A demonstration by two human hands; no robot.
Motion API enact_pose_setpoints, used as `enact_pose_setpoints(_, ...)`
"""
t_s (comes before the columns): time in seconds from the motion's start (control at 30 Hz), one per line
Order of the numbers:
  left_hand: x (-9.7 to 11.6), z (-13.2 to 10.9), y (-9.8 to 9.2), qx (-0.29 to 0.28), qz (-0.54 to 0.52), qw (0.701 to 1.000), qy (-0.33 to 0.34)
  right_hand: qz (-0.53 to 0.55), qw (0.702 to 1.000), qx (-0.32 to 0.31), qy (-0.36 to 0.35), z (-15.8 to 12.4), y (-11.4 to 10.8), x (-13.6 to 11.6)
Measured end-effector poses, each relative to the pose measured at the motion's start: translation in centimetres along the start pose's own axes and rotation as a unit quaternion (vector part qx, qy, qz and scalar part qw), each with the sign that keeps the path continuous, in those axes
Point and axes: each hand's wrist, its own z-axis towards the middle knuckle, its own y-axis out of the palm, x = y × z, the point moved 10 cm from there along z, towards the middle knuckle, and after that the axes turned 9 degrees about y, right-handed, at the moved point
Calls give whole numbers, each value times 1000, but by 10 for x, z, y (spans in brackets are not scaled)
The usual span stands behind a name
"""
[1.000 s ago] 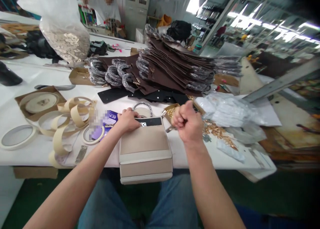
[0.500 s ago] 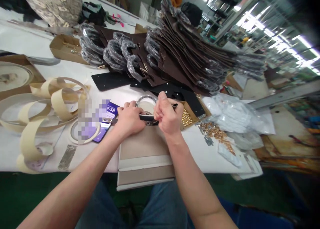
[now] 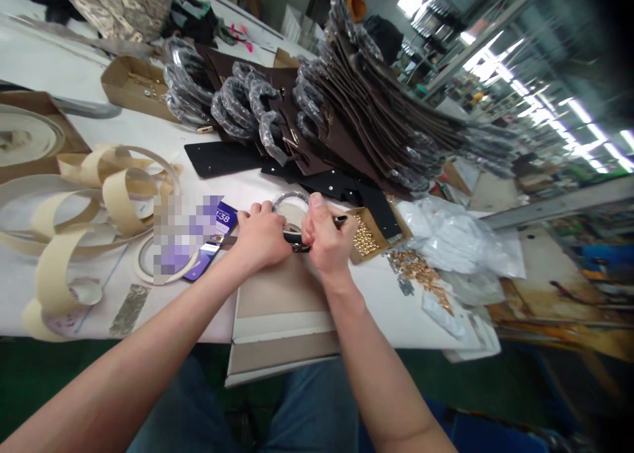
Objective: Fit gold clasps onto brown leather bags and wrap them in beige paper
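My left hand (image 3: 265,236) is closed over a black strap (image 3: 293,238) on a beige cardboard box, its fingers bent and pressing down. A dark strip with a metal buckle end (image 3: 218,240) pokes out left of that hand, over a phone (image 3: 225,218). My right hand (image 3: 327,240) makes a fist, thumb up, round a slim dark-handled tool (image 3: 340,220); only the handle's end shows, and its working tip is hidden. Just behind both hands stands a plastic-wrapped ring-shaped handle (image 3: 291,195). The cardboard box (image 3: 282,301) lies beneath the hands at the table's front edge.
Brown bag panels (image 3: 376,103) with wrapped handles are stacked behind. Right lie a small box of gold studs (image 3: 365,235), loose gold hardware (image 3: 421,273) and plastic bags (image 3: 446,232). Left are a coiled cream strip (image 3: 119,202), a tape ring (image 3: 143,268) and a cardboard tray (image 3: 116,86).
My right fist has dropped slightly and tilted, still round the tool. My left hand stays on the strap. The whole view has shifted a little.
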Motion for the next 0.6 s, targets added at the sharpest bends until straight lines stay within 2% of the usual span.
enact_pose_setpoints(0.1, 2, 0, -1, -2, 1, 1000, -4, 1, 998, 47, -32, -5, -5, -8)
enact_pose_setpoints(0.3, 2, -1, 0, -1, 6, 1000, -18, 12, 999, 44, -28, 0, -7, -4)
enact_pose_setpoints(0.5, -2, 0, 4, 5, -4, 1000, -14, 95, 994, 49, 7, 9, -24, 7)
enact_pose_setpoints(0.6, -3, 0, 6, 0, -6, 1000, -12, 116, 992, 37, 28, 7, -24, 9)
